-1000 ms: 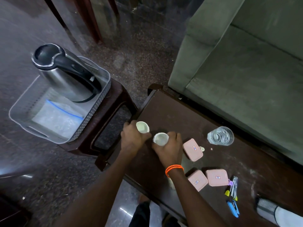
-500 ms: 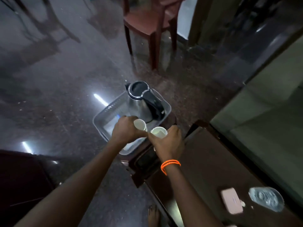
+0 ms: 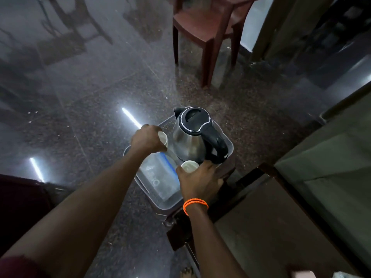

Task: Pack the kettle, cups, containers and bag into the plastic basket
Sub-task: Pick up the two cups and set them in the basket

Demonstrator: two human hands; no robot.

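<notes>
A grey plastic basket (image 3: 168,204) sits on a dark stool. Inside it stands a steel kettle (image 3: 189,144) with a black lid and handle, at the far end. A clear zip bag (image 3: 160,178) with a blue seal lies flat on the basket floor. My left hand (image 3: 147,140) holds a small white cup (image 3: 163,138) over the basket's left side, next to the kettle. My right hand (image 3: 199,182) holds a second white cup (image 3: 189,166) just in front of the kettle's base, above the bag.
A brown plastic chair (image 3: 210,23) stands on the dark polished floor beyond the basket. A dark wooden table (image 3: 271,223) runs along the right, with a green sofa (image 3: 331,157) behind it. A pink container's corner (image 3: 301,274) shows at the bottom right edge.
Both hands lifted the two cups off the table and carried them left over the basket, spreading apart. My view swung left, so the table's items left the frame.
</notes>
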